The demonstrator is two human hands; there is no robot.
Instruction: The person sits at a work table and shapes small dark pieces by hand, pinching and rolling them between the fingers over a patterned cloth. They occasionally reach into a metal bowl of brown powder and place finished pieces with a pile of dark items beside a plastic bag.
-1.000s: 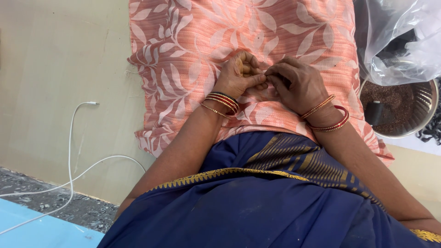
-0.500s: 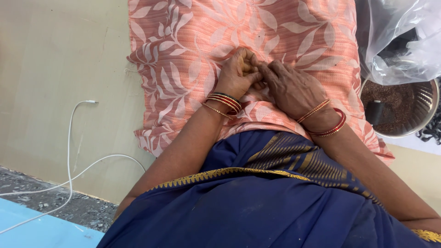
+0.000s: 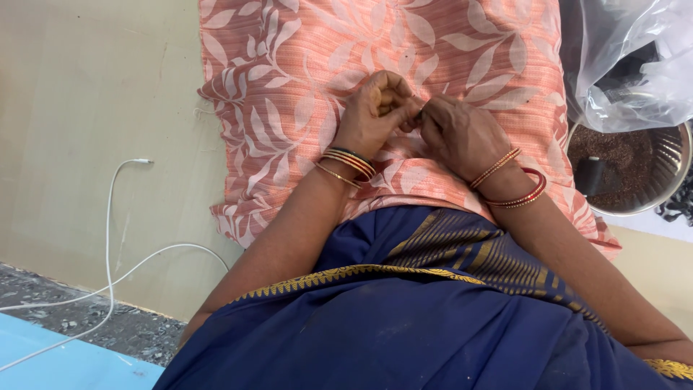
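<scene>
- The left hand was curled into a loose fist over the salmon-pink leaf-print cloth, its thumb and forefinger pressed together on something too small to make out, possibly a thread or a fold of the fabric.
- The right hand sat just beside it, fingertips touching the left hand's, its grip also closed in a pinch at the same spot; what lay between the fingers could not be told.
- The cloth lay spread flat on the pale floor, running under both wrists and partly beneath the dark blue garment over the lap.
- To do such fine work well, it seemed wise to keep both wrists resting on the cloth for steadiness and hold the fabric taut between the two pinches.
- The bangles could snag loose fabric, so short finger movements would suit better than whole-hand ones.
- A steel bowl of dark grains stood near the right elbow, under a clear plastic bag; a wide elbow swing risked knocking it.
- A white cable lay well apart on the left.
</scene>
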